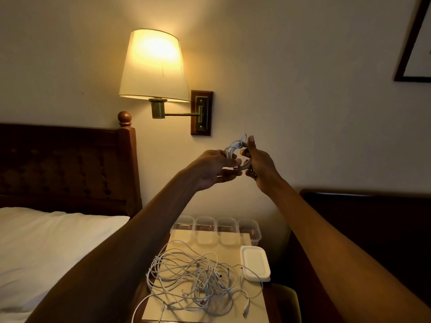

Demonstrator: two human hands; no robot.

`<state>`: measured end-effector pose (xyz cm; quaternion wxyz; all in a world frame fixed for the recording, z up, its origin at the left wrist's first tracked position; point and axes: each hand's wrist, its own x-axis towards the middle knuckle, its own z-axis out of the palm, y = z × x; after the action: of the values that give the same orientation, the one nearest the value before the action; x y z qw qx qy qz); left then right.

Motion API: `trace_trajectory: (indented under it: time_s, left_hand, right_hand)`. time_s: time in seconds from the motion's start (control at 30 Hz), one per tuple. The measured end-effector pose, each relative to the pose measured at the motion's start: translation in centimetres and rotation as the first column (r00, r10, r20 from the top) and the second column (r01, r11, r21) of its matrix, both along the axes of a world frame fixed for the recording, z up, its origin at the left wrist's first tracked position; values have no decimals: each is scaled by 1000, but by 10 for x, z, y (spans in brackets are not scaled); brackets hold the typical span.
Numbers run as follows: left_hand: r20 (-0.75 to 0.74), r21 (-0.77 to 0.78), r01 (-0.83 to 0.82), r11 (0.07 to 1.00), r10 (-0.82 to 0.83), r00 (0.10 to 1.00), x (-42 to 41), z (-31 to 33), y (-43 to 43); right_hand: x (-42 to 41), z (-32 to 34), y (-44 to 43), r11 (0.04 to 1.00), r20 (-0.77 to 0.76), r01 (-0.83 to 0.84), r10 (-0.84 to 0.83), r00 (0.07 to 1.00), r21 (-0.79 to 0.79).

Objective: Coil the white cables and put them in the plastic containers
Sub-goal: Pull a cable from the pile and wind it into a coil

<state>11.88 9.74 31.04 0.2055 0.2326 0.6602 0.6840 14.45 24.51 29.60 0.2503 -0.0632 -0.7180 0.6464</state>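
Both hands are raised in front of the wall, holding one coiled white cable (235, 149) between them. My left hand (215, 170) pinches the coil's left side with its fingertips. My right hand (257, 165) grips the right side, thumb pointing up. Far below, a tangle of loose white cables (198, 276) lies on the nightstand (172, 308). Several clear plastic containers (215, 229) stand in a row at the nightstand's back edge, and I cannot see into them.
A stack of white lids (255, 263) sits to the right of the tangle. A lit wall lamp (154, 66) hangs above the hands. The bed (46, 241) and its wooden headboard (70, 166) are on the left, dark furniture (373, 229) on the right.
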Motion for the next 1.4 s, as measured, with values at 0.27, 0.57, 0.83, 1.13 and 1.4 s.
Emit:
trace_trajectory:
  time_s: [0.27, 0.57, 0.83, 1.13, 1.4]
  left_hand:
    - [-89, -122, 5, 992, -16, 996, 4, 10, -25]
    - [-73, -180, -38, 983, 25, 997, 27, 15, -29]
    - [-62, -182, 32, 983, -44, 997, 39, 15, -26]
    - [-230, -387, -6, 922, -90, 969, 13, -12, -35]
    - [-154, -218, -80, 973, 46, 987, 6, -16, -21]
  right_hand:
    - [-2, 4, -14, 981, -69, 107, -97, 993, 159]
    - [4, 9, -23, 976, -107, 182, -169, 980, 122]
    - [-3, 13, -12, 940, -95, 328, -319, 943, 96]
    - [11, 11, -12, 985, -85, 80, -67, 994, 154]
    - [6, 8, -20, 975, 0, -50, 51, 999, 216]
